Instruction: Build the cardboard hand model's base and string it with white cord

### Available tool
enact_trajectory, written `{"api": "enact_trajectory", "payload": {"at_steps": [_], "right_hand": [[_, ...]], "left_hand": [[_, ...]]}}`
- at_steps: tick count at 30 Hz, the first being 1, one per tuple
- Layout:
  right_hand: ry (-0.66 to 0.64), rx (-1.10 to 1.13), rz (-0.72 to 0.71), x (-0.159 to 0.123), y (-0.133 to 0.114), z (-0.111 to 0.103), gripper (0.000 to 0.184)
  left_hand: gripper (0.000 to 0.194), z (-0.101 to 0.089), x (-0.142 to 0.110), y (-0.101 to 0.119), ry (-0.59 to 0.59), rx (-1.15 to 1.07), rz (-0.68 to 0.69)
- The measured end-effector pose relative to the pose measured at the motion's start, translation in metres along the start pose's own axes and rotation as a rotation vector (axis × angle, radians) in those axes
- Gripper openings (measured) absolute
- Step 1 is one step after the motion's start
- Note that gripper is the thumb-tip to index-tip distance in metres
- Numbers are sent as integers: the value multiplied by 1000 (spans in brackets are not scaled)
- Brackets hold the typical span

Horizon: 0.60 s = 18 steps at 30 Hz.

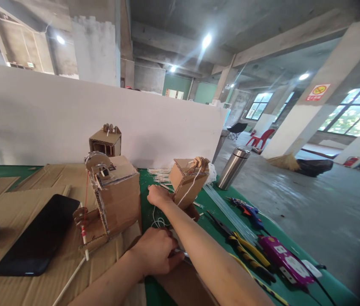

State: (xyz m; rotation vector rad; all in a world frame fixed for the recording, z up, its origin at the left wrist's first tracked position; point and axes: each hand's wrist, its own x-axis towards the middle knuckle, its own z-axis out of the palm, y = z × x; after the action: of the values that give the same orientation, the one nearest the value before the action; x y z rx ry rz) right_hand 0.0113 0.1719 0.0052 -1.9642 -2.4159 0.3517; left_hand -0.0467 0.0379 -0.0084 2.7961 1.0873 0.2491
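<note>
My right hand reaches across to the middle of the table, its fingers pinched on a white string that loops down below it. Nearer to me, my left hand is curled closed over a brown cardboard piece; what its fingers hold is hidden, though a small shiny edge shows beside them. Just right of my right hand stands a small cardboard box model with a cardboard wheel on top and white string down its side. A larger cardboard model with a wheel and red thread stands to the left.
Another cardboard box stands behind. A black phone lies on cardboard sheets at left. On the right are a steel flask, clear glue sticks, a blue glue gun, yellow-black pliers and a purple device.
</note>
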Motion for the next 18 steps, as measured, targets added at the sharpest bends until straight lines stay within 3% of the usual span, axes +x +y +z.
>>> {"api": "enact_trajectory", "payload": {"at_steps": [5,10,14,18], "right_hand": [[122,54,-25,-18,-8,-12,23],[233,168,-158,-70,-3,-25,17],[250,434,-296,-125,28,-29,13],[267,578,-327,-165,76,-35,8]], "left_hand": [[35,1,0,0,-10,27,-1],[35,1,0,3,-16,-3,-57],[30,1,1,4,-29,-22,-110],[26,2,2,2,35,-42,-24]]}}
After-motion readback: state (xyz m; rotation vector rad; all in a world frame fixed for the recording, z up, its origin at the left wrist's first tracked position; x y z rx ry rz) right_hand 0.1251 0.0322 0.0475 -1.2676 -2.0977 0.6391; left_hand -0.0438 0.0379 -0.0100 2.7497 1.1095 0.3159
